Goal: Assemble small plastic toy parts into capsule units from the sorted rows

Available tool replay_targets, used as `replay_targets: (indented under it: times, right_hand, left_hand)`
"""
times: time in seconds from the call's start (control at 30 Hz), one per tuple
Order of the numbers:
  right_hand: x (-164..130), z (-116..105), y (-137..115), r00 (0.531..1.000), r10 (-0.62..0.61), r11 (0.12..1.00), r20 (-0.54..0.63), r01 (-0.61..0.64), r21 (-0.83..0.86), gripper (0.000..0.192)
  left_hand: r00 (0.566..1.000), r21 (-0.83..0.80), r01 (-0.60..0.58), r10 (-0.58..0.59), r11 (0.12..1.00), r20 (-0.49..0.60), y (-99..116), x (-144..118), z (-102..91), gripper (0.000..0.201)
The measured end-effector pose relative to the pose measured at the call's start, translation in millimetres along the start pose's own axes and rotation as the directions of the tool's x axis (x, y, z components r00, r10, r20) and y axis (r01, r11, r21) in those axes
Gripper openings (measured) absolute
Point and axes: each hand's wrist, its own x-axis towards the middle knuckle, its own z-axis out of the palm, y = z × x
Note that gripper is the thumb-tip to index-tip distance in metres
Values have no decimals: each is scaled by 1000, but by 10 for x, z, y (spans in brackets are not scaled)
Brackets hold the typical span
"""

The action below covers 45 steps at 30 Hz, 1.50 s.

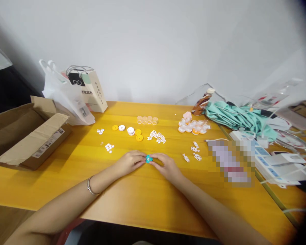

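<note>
— At the middle of the yellow table (148,200), both hands meet over one small piece. See it?

— Yes. A teal disc (149,159), pinched from both sides: the left hand (129,162) has its fingertips pressed on the disc's left edge, the right hand (165,166) on its right edge. It sits low, at or just above the tabletop; I cannot tell whether it touches the wood

— So what step would you call this?

— My guess is fitting or pressing the little part together. Both grips are closed on the same thing, neither hand is reaching anywhere else

— And the supply of pieces?

— Spread in an arc beyond the hands. Yellow and white rings (132,130) lie straight ahead, a cluster of white lattice pieces (157,136) just beside them, a row of clear cups (147,119) farther back. Small white dots (109,147) sit left of the hands, a few more white cut-outs (195,153) to the right, and a heap of orange and white caps (193,126) near the bottle (202,101)

— What would the next move ask for?

— Judging by the grip, steady opposed pressure so the disc does not tilt or spring out, then freeing one hand to fetch another piece while the other keeps the pinch. The nearest stock is the rings, well within reach

— Anything in the way?

— Not near the hands. The cardboard box (28,136) and the bags (71,98) stand well apart at the left, the green cloth (234,117) and cables at the right
</note>
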Motion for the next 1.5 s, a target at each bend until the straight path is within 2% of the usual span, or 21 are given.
replay_targets:
  times: [0.2,0.53,1.07,1.5]
  right_hand:
    - [-3,-8,-12,999,-47,998,4,47,-41,17]
    - [2,-11,-18,996,-85,993,-20,83,-82,17]
    - [-10,21,23,993,-120,982,5,120,-143,16]
    - [-14,-17,-60,977,-208,938,39,211,-275,20]
  left_hand:
    - [1000,0,25,-25,1000,-4,11,-1,-1,22]
    - [998,63,-68,68,996,-11,11,-7,-8,23]
    - [996,138,-85,85,987,6,7,-20,-5,24]
    - [992,251,-109,88,962,92,54,-18,-33,26]
